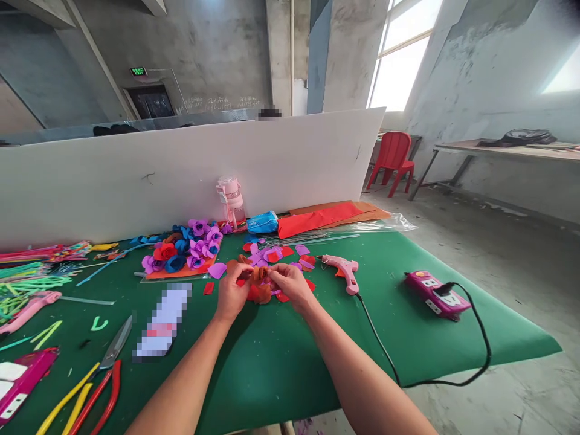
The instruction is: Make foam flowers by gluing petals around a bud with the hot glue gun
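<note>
Between my two hands is a brown paper flower (260, 275), with petals curled around its middle. My left hand (233, 292) pinches its left side, and my right hand (290, 284) grips the right side with thumb and fingers. Loose petals in purple (263, 255), red and brown lie on the table just beyond and under my hands. To the right of my right hand rests a pink glue gun (343, 270), its nozzle pointing left toward the petals. Finished-looking purple, blue and red flowers (185, 246) are heaped at the back left.
On the green tabletop (272, 380) lie red-and-yellow-handled scissors (104, 368), a blurred-out flat object (164, 320), a magenta power strip (437, 294) with a black cord, and coloured stems (40, 260). A pink bottle (232, 202), blue packet (262, 222) and red sheet (319, 219) stand before a white partition (190, 175).
</note>
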Demonstrator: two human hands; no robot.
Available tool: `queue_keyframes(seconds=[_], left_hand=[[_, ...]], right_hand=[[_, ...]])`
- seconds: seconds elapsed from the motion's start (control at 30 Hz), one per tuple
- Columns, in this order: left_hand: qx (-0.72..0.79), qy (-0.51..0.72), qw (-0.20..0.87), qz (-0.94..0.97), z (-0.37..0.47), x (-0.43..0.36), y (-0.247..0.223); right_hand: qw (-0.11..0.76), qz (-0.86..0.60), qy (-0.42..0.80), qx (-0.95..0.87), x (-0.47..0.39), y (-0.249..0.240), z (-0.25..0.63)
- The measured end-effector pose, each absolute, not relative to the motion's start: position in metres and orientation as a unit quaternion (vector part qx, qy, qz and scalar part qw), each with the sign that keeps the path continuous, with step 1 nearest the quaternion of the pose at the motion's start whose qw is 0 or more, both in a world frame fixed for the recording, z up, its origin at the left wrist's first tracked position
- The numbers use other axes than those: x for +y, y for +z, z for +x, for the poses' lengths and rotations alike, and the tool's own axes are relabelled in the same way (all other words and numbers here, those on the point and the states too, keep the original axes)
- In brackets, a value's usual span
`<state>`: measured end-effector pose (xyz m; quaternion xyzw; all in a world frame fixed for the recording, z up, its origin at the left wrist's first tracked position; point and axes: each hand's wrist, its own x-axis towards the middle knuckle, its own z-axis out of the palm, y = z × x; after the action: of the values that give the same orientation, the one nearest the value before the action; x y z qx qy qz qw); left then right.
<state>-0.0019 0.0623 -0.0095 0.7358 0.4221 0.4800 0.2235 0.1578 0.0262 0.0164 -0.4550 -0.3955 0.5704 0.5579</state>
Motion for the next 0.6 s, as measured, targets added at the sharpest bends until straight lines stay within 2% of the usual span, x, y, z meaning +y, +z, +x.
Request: queue_keyframes(seconds=[0.17,0.37,0.5,0.6], left_hand=[[0.425,0.483,0.187,0.743,0.0003,0.0578,-0.0035],[0.427,0.486,0.194,0.738,0.0028,0.0554,-0.0004],[0.427,0.492,0.225,0.725,0.0021,0.0590,-0.0048],[0.419,0.500,0.298,0.697,0.0023,0.0623,-0.0091]], right_hand=[[0.537,-0.433,0.609,-0.392,0.0258,0.0138,0.1597],[0.534,-0.407,0.636,-0.380,0.0277,0.0076,0.1620],[0.538,-0.397,0.638,-0.381,0.0267,0.0076,0.1622],[0.537,-0.364,0.654,-0.388,0.0255,0.0083,0.1621]])
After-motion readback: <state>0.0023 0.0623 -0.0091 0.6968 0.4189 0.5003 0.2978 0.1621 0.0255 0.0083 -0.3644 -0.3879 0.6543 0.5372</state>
